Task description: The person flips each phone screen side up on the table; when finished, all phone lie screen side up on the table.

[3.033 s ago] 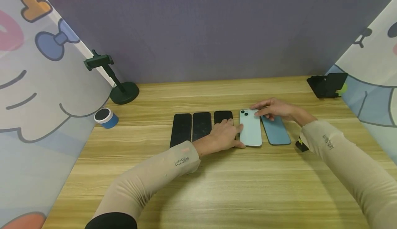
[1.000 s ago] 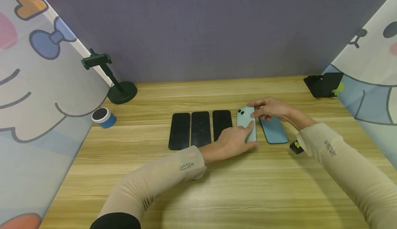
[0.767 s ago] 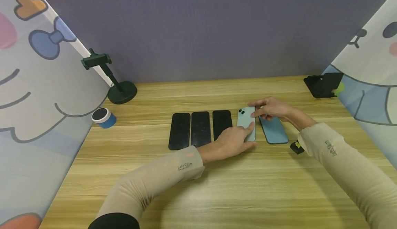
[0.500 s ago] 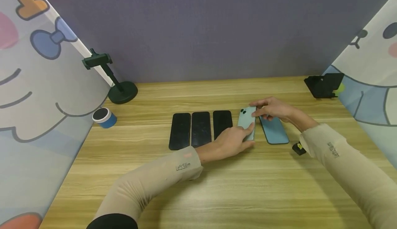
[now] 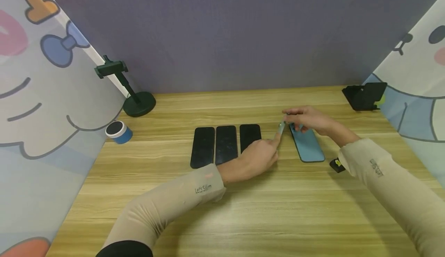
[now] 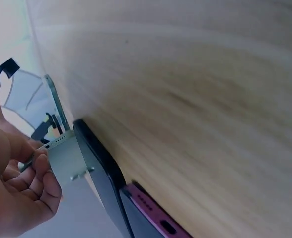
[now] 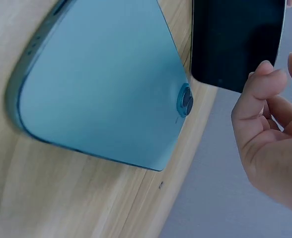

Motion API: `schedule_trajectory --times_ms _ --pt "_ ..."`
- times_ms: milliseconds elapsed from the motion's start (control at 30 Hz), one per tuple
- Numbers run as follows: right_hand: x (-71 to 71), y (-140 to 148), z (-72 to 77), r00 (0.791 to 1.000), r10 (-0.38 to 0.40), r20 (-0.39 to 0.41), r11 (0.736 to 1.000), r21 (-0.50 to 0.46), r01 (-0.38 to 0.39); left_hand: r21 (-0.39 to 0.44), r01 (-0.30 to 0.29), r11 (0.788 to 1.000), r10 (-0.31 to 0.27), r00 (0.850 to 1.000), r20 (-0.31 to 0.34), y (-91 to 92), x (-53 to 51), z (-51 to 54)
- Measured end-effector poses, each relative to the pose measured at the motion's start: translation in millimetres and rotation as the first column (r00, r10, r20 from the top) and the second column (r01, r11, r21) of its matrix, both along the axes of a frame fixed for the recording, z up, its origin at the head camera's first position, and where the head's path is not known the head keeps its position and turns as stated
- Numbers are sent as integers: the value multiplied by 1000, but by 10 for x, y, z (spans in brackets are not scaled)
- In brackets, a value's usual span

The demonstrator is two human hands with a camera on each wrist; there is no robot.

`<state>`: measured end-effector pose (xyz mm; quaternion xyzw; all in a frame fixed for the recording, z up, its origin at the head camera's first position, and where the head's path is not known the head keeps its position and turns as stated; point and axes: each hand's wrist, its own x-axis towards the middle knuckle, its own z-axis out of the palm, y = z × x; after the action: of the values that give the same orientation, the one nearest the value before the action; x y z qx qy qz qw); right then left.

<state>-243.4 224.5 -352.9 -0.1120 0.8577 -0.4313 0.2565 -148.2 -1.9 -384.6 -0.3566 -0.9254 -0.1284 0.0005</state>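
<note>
Between my hands a pale green phone (image 5: 281,127) stands tipped up on a long edge. Its back with the camera lenses (image 6: 79,176) faces left, and its dark screen (image 7: 233,39) faces right. My left hand (image 5: 258,157) pinches it at the near end, index finger stretched along it. At the far end, the thumb and fingers of my right hand (image 5: 311,118) hold its corner. Just right of it, a blue phone (image 5: 307,147) lies back up, below the right hand. Three dark-screened phones (image 5: 226,145) lie face up in a row on the left, the rightmost partly covered by my left hand.
A dark green phone stand (image 5: 138,103) and a blue-and-white jar (image 5: 119,132) are at the left of the wooden table (image 5: 271,218). At the back right sits a black folding stand (image 5: 365,96). A small black item (image 5: 336,165) lies by the right sleeve.
The pale green phone has gone from lying flat, back up, to tilted and now nearly upright on its edge. My left hand has moved onto it; my right hand has risen slightly with its edge.
</note>
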Motion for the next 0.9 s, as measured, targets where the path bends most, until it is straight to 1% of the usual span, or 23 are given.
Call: schedule_trajectory --times_ms 67,167,267,300,367,433,467,533,567,667,700,733,767,800,900 --pt "-3 1 3 1000 0 -5 1000 -7 0 50 -28 998 27 999 37 -29 -23 3" --pt "8 9 1 1000 1 -9 1000 -16 -2 147 -74 986 53 989 140 -87 -54 -14" --pt "25 24 -13 1000 3 -13 1000 -30 -4 261 -133 956 71 970 235 -140 -82 -46" --pt "32 31 -21 1000 8 -15 999 -35 -8 297 -155 942 73 961 268 -156 -89 -59" --pt "46 49 -35 1000 16 -13 999 -46 -17 362 -202 910 86 946 311 -178 -103 -83" --pt "59 70 -53 1000 27 -7 998 -54 -28 421 -256 870 100 928 359 -193 -113 -96" --pt "65 80 -62 999 32 -3 998 -55 -32 451 -287 845 106 917 384 -198 -119 -100" --pt "75 95 -83 999 42 10 998 -51 -41 509 -351 786 113 891 440 -204 -128 -101" --pt "79 101 -95 999 46 17 998 -47 -45 533 -383 754 113 876 470 -206 -131 -100" --pt "85 102 -127 998 49 45 998 -40 -47 593 -474 651 85 822 564 -209 -142 -110" --pt "86 98 -138 997 48 54 998 -40 -46 605 -500 620 71 804 591 -210 -142 -112" --pt "86 91 -146 997 46 64 998 -46 -43 615 -518 595 57 790 610 -209 -143 -116" --pt "86 84 -154 996 41 73 998 -54 -37 623 -532 573 44 779 625 -206 -144 -121" --pt "84 75 -162 996 36 82 998 -63 -31 631 -543 555 33 772 635 -202 -145 -125" --pt "74 46 -179 995 14 101 996 -93 -5 645 -555 525 19 765 643 -188 -141 -132"
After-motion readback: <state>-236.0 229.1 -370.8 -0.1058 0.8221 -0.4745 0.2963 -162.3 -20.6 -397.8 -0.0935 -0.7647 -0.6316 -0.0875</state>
